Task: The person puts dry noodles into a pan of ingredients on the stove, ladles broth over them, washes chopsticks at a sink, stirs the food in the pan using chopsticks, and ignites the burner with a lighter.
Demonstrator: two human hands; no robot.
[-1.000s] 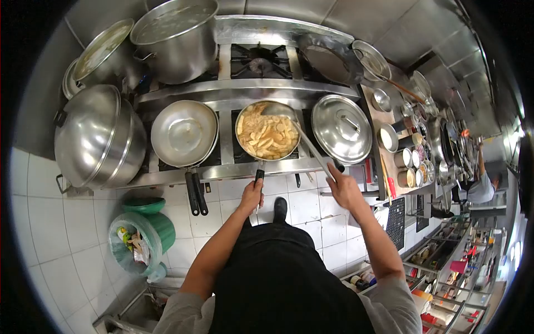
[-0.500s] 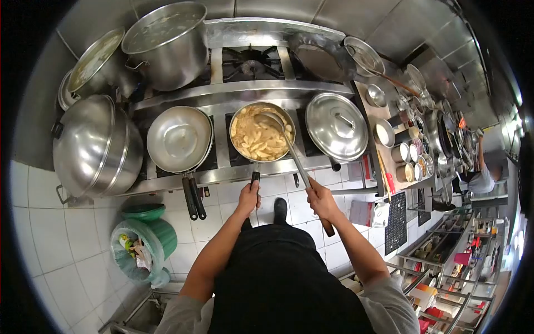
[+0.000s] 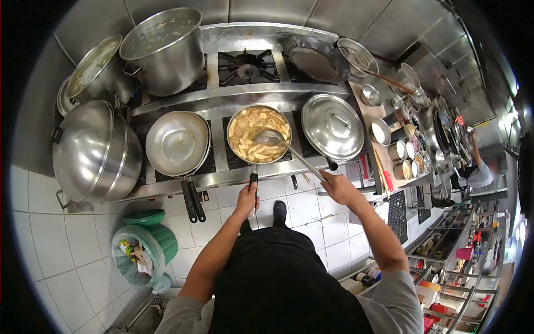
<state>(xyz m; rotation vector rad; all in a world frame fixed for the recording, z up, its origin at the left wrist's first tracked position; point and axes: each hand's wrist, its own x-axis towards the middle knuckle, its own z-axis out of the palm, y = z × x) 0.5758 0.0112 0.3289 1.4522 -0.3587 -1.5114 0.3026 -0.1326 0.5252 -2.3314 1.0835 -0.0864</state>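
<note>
My left hand is closed around the black handle of a frying pan on the stove's front burner. Pale sliced pieces in a brown, soupy sauce fill the pan. My right hand grips the long handle of a metal ladle, whose bowl rests in the sauce near the pan's middle. To the left of this pan sit stacked empty-looking pans with black handles. A round metal lid with a loop handle lies on the right.
Large stockpots and a domed steamer stand at left. Behind are a bare burner and a dark wok. Seasoning containers line the right counter. A green bin is on the floor; another person is far right.
My right hand has moved up and to the right, and the ladle's bowl has shifted lower in the pan. The sauce looks more liquid on top. My left hand keeps its hold.
</note>
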